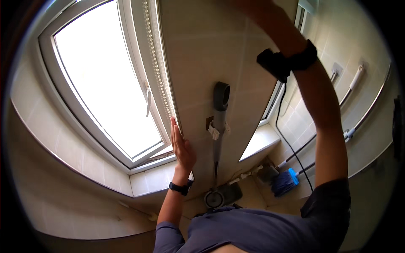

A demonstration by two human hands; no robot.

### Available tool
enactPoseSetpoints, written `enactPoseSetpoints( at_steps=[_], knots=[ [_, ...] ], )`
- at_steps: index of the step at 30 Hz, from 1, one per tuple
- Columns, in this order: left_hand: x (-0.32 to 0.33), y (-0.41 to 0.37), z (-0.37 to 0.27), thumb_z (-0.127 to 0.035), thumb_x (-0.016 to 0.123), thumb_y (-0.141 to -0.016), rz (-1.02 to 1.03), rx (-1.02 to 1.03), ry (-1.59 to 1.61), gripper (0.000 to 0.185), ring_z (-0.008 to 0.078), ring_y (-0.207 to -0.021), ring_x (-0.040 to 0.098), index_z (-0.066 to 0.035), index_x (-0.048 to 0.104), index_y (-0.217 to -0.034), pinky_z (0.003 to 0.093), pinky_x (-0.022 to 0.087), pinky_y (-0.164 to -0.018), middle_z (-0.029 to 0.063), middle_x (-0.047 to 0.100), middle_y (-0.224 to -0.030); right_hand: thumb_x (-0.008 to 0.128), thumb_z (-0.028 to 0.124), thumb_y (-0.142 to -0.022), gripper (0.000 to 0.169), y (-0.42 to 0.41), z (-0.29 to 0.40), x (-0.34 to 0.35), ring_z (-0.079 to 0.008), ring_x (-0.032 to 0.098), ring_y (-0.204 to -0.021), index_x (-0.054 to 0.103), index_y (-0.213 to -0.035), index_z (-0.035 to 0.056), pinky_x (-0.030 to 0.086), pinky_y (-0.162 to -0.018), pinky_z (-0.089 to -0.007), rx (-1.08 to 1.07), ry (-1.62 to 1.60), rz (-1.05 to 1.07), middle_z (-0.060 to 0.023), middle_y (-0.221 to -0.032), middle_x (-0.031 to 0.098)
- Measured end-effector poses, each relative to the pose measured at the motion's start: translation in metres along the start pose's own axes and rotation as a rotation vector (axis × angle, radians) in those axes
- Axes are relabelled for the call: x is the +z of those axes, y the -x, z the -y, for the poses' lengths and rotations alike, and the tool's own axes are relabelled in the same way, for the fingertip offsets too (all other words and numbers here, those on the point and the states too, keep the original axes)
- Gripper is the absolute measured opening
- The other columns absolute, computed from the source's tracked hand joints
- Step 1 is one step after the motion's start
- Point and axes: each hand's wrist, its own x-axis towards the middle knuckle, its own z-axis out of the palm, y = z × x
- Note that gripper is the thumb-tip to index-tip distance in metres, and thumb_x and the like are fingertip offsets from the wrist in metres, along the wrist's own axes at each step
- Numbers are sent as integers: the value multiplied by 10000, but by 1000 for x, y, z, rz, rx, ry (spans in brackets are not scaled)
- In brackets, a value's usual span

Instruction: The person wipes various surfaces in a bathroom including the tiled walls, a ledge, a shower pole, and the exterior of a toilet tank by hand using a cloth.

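My left hand lies flat against the wall's corner edge, its fingers pointing up beside the beaded chain of a blind. Left of it is a tilted white-framed window with a handle. My right arm reaches up past the top of the picture. At the upper rim my right hand shows only as a dark, cut-off shape, and what its fingers touch is hidden. A black device with a cable is strapped to the right wrist. Between the arms, a grey mop-like tool hangs in a white wall clip.
On the right wall hang several long handles. Below them is a blue mop head with dark strands. White pipes run low along the wall. A second window sill juts out beside the tiled wall. The black cable dangles by my right arm.
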Motion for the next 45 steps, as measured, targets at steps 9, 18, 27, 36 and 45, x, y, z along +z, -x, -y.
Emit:
enactPoseSetpoints(
  at_steps=[9, 18, 27, 36, 45],
  knots=[
    [-32, 10, 12, -208, 394, -1103, 9, 45, -47, 563, 441, -1489, 368, 21, 274, -1603, 497, 316, -1212, 290, 341, -1619, 724, 81, -799, 531, 62, 110, 9, -301, 583, -1128, 620, -1303, 211, 497, -962, -431, 41, -126, 262, -57, -1225, 619],
    [-48, -90, -23, -204, 411, -1113, -52, 118, -166, 579, 401, -1488, 359, -22, 226, -1631, 491, 294, -1215, 243, 284, -1661, 621, 310, -971, 357, 68, 118, 29, -302, 564, -1285, 648, -1262, 105, 492, -1025, -416, -774, -75, 323, -104, -1399, 610],
    [-30, -183, -86, -164, 437, -1104, -130, 353, -304, 596, 381, -1566, 207, 3, 207, -1628, 484, 240, -1253, 221, 226, -1686, 598, 249, -1000, 195, -46, 17, 87, -205, 619, -942, 626, -895, 88, 532, -720, -383, -204, -75, 147, -59, -877, 635],
    [-26, -112, -41, -327, 666, -982, -74, 161, -518, 847, 469, -1523, 258, -19, 208, -1625, 569, 271, -1219, 293, 263, -1639, 626, 206, -946, 154, -21, -19, 37, -253, 650, -1049, 686, -980, 68, 533, -873, -398, -468, 30, -8, -76, -951, 684],
    [-28, -33, 0, -324, 702, -963, -51, 181, -558, 895, 407, -1535, 272, 22, 198, -1616, 511, 267, -1241, 256, 273, -1652, 658, 132, -904, 196, 55, -172, -74, -323, 639, -960, 742, -1080, 106, 506, -928, -419, 347, -22, -177, -107, -1106, 717]
  ],
)
